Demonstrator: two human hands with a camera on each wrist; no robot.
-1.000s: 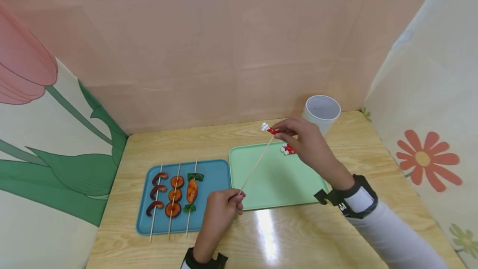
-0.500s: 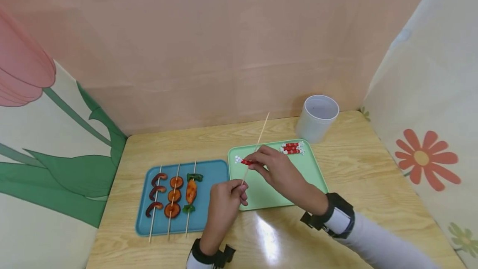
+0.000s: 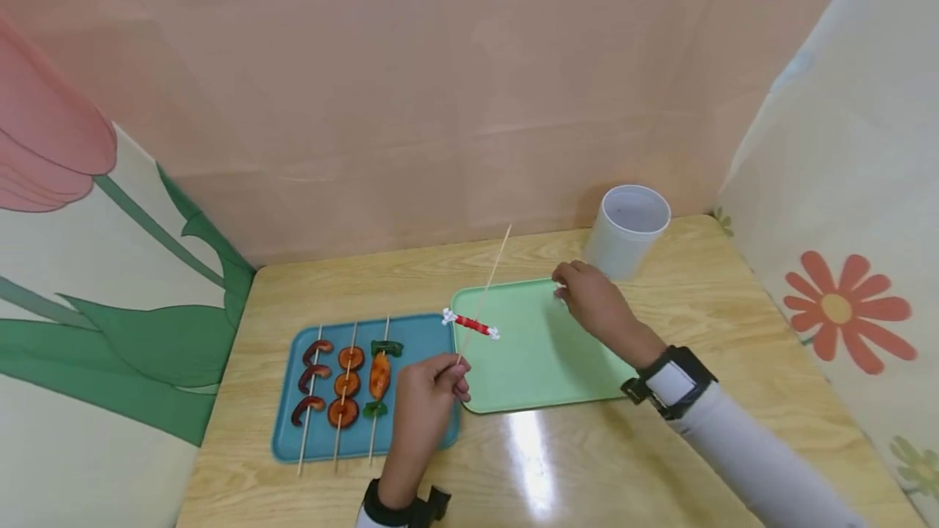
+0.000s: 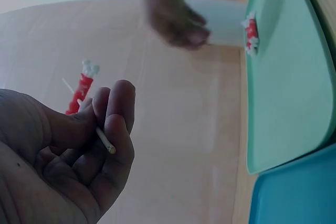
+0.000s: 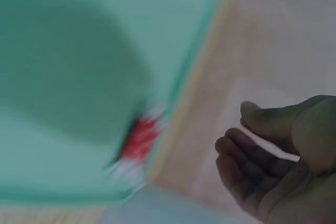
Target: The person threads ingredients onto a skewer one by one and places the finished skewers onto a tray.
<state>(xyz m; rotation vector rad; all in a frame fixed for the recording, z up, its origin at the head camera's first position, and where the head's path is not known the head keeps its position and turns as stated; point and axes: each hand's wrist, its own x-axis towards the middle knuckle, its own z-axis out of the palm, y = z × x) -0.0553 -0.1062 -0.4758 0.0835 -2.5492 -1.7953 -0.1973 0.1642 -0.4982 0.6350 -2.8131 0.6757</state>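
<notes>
My left hand (image 3: 429, 398) pinches a thin wooden skewer (image 3: 495, 267) near its lower end, and the skewer slants up over the green tray (image 3: 528, 381). Threaded crosswise on it, a little above the fingers, is a red piece with white frilly ends (image 3: 471, 323), like a small imitation crab stick or wrapped candy. My right hand (image 3: 597, 300) hovers over the tray's back right part, fingers loosely bent and holding nothing. Blurred in the right wrist view, more red-and-white pieces (image 5: 139, 140) lie in the tray's corner, apart from that hand; in the head view the hand hides them.
Left of the green tray, a blue tray (image 3: 425, 332) bears three skewers: one with curved brown pieces (image 3: 308, 403), one with round slices (image 3: 343, 412), one with green and orange pieces (image 3: 379, 376). A white cup (image 3: 623, 247) stands behind the right hand.
The red-and-white piece has gone onto the skewer from its tip and down the stick. My right hand has let it go and moved back right toward the other pieces.
</notes>
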